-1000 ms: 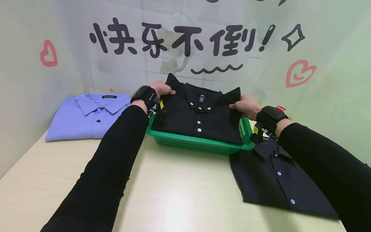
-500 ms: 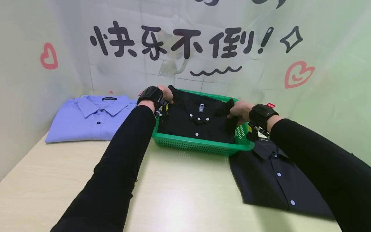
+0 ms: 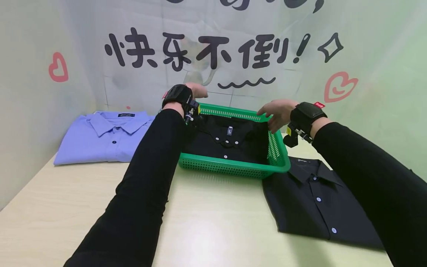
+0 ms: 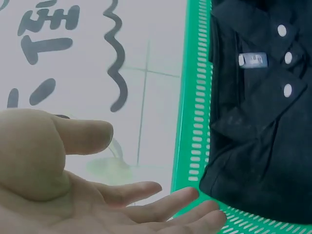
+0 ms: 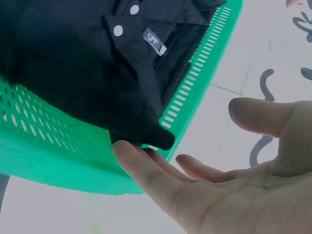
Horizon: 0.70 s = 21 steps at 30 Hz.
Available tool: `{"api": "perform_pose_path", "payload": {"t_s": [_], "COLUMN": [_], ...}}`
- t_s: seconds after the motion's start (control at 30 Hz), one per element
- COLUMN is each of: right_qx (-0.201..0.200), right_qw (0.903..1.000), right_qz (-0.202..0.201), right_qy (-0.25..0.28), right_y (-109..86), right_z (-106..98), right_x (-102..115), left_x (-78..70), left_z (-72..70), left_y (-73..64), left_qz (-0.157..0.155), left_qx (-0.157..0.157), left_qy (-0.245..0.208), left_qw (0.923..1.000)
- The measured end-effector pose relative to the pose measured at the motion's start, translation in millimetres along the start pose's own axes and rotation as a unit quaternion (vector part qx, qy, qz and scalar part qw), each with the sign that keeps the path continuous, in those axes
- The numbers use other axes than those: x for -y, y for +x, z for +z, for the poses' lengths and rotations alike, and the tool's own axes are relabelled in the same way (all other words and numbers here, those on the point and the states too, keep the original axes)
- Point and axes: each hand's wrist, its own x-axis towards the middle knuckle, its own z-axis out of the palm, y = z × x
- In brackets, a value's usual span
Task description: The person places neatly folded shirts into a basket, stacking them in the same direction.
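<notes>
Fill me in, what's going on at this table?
A person's bare hands are at a green basket that has a folded black shirt lying in it. The left hand and right hand are open, neither gripping the shirt; whether the right fingers touch its edge is unclear. A folded blue shirt lies left of the basket, another dark shirt to the right, both on the table.

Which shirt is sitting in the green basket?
The black shirt in the middle. It alone is inside the green basket; the blue shirt on the left and dark shirt on the right lie outside it.
</notes>
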Motion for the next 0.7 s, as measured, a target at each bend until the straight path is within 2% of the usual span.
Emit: {"api": "perform_pose_path", "payload": {"t_s": [0.07,0.1,0.13,0.17,0.2,0.27,0.3,0.33,0.4,0.5,0.57,0.7], "right_qx": [-0.002,-0.009,-0.023,-0.04,-0.062,-0.109,-0.127,-0.14,-0.148,-0.155,-0.16,-0.17], "right_qw": [0.9997,0.9982,0.9945,0.9879,0.9785,0.9535,0.9427,0.9361,0.9318,0.9268,0.9225,0.9212], "right_qz": [-0.019,-0.039,-0.065,-0.098,-0.13,-0.184,-0.203,-0.217,-0.229,-0.245,-0.258,-0.257], "right_qy": [-0.017,-0.044,-0.078,-0.113,-0.148,-0.212,-0.232,-0.239,-0.24,-0.239,-0.239,-0.238], "right_y": [-4.3,-7.9,-12.4,-17.0,-23.5,-38.6,-47.1,-55.8,-75.2,-99.1,-109.7,-119.3], "right_z": [3,6,9,13,18,30,36,41,49,56,56,47], "right_x": [1,0,-2,-6,-11,-22,-29,-38,-55,-87,-108,-147], "left_x": [-24.8,-37.3,-51.1,-62.8,-75.3,-86.3,-90.1,-93.9,-99.9,-107.1,-110.6,-117.9], "left_z": [15.7,26.8,39.7,54.5,71.9,97.5,109.6,121.9,145.7,181.7,204.7,243.8], "left_y": [-47.9,-71.8,-98.0,-120.1,-142.7,-169.2,-178.6,-188.3,-203.3,-221.7,-230.0,-231.9], "left_qz": [-0.005,-0.007,-0.014,-0.008,-0.001,0.031,0.048,0.067,0.102,0.145,0.171,0.213], "left_qx": [-0.04,-0.051,-0.058,-0.075,-0.103,-0.13,-0.149,-0.17,-0.213,-0.248,-0.255,-0.221], "left_qy": [-0.107,-0.173,-0.251,-0.321,-0.382,-0.449,-0.464,-0.475,-0.471,-0.48,-0.493,-0.563], "left_qw": [0.9934,0.9836,0.9662,0.944,0.9182,0.8835,0.8722,0.8606,0.8502,0.8291,0.814,0.767]}}
